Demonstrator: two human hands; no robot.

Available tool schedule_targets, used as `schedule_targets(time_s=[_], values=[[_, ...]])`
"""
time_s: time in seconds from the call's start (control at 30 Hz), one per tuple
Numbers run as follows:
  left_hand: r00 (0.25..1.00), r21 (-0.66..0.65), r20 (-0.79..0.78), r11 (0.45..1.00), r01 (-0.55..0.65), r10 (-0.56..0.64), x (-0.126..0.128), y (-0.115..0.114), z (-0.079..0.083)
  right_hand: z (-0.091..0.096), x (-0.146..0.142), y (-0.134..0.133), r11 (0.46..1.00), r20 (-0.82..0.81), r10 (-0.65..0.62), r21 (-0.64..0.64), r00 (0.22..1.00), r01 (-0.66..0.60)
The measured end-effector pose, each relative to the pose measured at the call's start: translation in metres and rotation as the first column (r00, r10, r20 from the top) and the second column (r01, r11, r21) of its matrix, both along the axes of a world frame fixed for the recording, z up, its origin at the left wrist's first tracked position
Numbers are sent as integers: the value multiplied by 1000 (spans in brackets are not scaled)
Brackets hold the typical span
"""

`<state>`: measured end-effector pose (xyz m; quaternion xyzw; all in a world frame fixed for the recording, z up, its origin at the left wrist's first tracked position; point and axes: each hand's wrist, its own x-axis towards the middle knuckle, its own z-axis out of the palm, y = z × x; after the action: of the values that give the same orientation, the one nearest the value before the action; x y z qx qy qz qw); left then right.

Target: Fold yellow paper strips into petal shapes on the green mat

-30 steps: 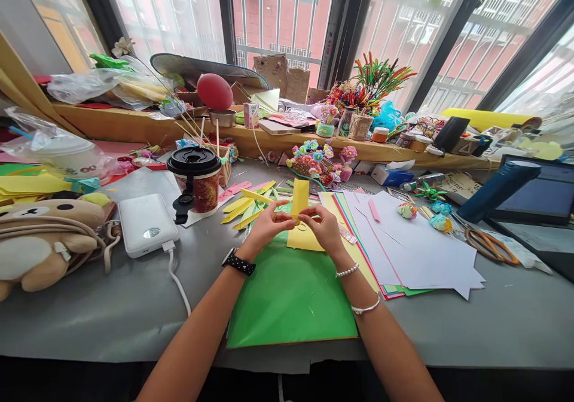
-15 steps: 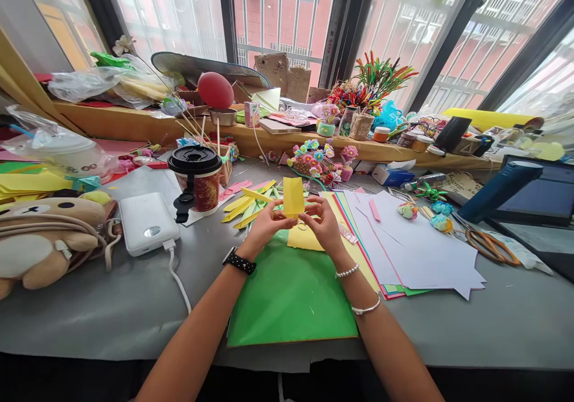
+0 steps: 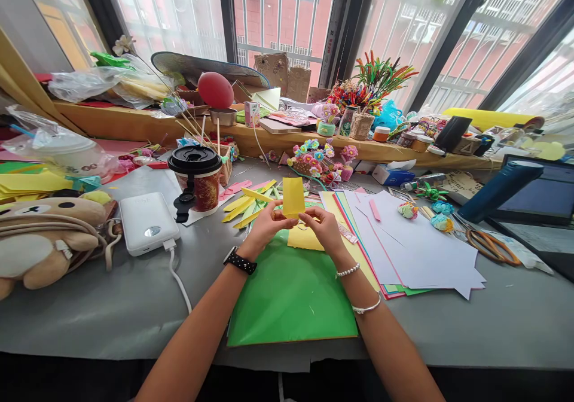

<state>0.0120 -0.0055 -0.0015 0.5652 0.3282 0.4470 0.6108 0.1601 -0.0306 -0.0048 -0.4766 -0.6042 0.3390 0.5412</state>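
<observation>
Between both hands I hold a small upright piece of yellow paper [image 3: 293, 197]. My left hand [image 3: 264, 227] pinches its lower left corner, and my right hand [image 3: 323, 227] pinches the lower right corner. Below them a larger yellow paper sheet [image 3: 305, 241] lies on a green sheet [image 3: 293, 300]. Just behind my left hand is a pile of folded yellow and green paper strips [image 3: 249, 203]. To the right of my right hand lies a fanned stack of white and coloured paper [image 3: 417, 240].
On the left are a lidded cup [image 3: 197, 180], a white power bank [image 3: 147, 225] with a cable, and a plush bear [image 3: 49, 234]. Scissors [image 3: 491, 245], paper flowers [image 3: 442, 222], a dark blue cylinder [image 3: 500, 192] and a laptop [image 3: 547, 195] sit right. A cluttered ledge [image 3: 278, 139] runs along the back.
The small yellow paper has tilted very slightly, its face turned a little more towards me. Right-hand fingers have drawn in slightly; otherwise both hands stay in place.
</observation>
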Motion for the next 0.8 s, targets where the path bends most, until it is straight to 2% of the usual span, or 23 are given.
schedule_targets(time_s=[0.57,0.8], values=[[999,-5,-42,1000,-2,1,3,-6,9,-3,0,1,1000,5,-3,-9,1000,3],[999,-17,-43,999,-34,33,2,-4,5,-3,0,3,999,-18,-14,-38,1000,14]])
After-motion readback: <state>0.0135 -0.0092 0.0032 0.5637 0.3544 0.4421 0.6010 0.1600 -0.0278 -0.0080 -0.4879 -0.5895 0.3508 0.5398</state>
